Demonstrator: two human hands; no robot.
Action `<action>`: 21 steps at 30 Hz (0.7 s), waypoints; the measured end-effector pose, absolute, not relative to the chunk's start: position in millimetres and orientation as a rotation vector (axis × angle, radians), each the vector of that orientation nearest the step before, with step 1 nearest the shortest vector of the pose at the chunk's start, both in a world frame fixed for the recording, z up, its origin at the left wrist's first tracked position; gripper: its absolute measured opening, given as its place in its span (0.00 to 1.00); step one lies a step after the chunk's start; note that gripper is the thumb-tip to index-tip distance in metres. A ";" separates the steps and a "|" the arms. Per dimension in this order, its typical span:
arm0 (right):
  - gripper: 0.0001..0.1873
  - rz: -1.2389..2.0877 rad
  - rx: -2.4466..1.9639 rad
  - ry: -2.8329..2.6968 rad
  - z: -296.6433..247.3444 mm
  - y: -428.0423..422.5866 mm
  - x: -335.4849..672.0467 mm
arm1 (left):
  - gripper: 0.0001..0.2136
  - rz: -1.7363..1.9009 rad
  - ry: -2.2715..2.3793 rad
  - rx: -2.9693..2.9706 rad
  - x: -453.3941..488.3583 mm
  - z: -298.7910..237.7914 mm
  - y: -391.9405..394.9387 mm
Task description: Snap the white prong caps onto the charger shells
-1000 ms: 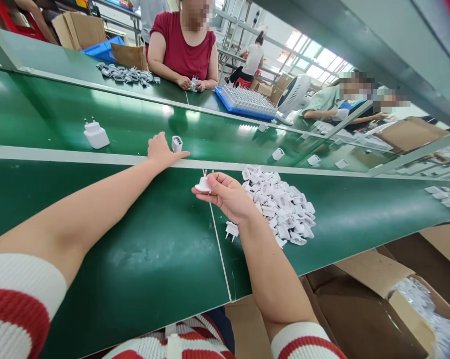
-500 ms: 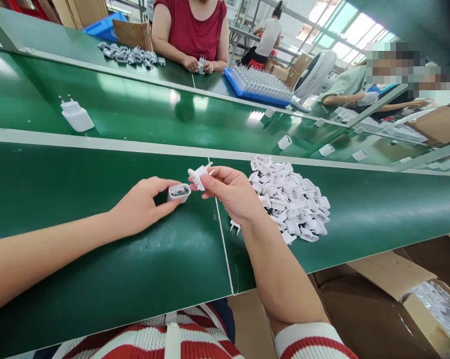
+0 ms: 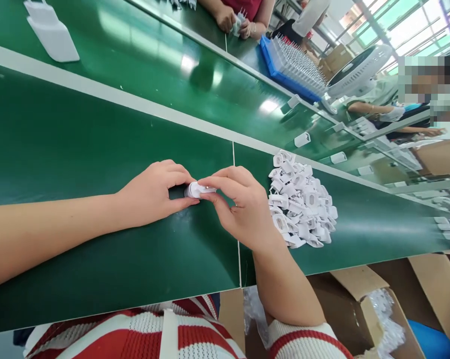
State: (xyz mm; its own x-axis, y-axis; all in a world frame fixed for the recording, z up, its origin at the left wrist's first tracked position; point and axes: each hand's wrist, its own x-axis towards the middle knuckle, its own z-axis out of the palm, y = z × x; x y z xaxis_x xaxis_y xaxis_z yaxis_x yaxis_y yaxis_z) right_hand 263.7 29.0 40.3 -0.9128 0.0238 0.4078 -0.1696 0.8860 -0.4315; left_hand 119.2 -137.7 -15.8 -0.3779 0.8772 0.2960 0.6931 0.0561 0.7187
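Note:
In front of me a white charger housing [image 3: 191, 191] is pinched between the thumb and fingers of my left hand [image 3: 153, 192]. My right hand [image 3: 245, 207] grips a white plug cap [image 3: 206, 190] by its pin side. The cap meets the open end of the housing, and the two lie in one line just above the green table. Fingers partly cover both parts, so I cannot tell how far they fit together. Right of my right hand lies a heap of loose white plug caps [image 3: 303, 199].
A whole white charger [image 3: 53, 35] lies on the green belt [image 3: 142, 65] beyond a pale rail [image 3: 153, 109]. Several housings [image 3: 302, 139] sit farther right. Across stand a blue tray of chargers [image 3: 295, 70], a fan [image 3: 359, 72] and co-workers. Cardboard boxes [image 3: 359, 284] stand below the table edge.
My right hand has brought the plug cap left and down onto the housing's open end, which faced up before. The view has tilted and shifted.

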 end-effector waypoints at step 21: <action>0.14 0.369 0.119 -2.830 52.7 26.4 252.1 | 0.16 1.186 2.109 1.429 121.4 -18.9 -133.4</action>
